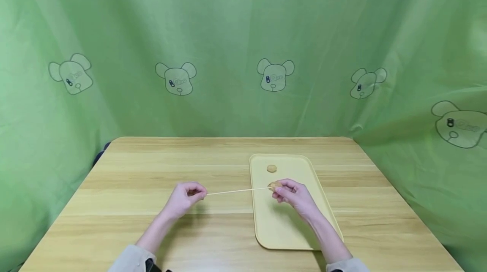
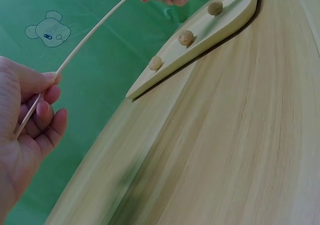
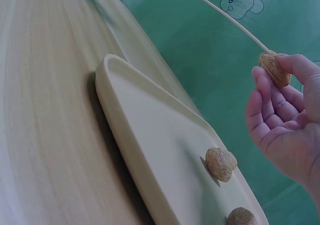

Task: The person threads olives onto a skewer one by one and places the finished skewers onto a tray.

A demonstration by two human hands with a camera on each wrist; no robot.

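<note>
Between thumb and fingers my left hand (image 1: pixel 186 198) pinches a thin wooden skewer (image 1: pixel 236 191), whose rear end runs back into the palm in the left wrist view. My right hand (image 1: pixel 296 198) holds a brown, wrinkled ball (image 3: pixel 275 70) with thumb and fingertips, above the tray. The skewer's far end meets this ball, and the stick bows slightly in both wrist views. More such balls lie on the cream tray (image 1: pixel 281 229): a near ball (image 2: pixel 215 8), a middle ball (image 2: pixel 186 38) and a far ball (image 2: pixel 155 63).
The low-rimmed tray lies on the right half of a wooden table (image 1: pixel 152 166). A green curtain (image 1: pixel 228 23) with bear-head drawings surrounds the table at the back and sides. A dark object (image 1: pixel 100 153) shows past the table's far left edge.
</note>
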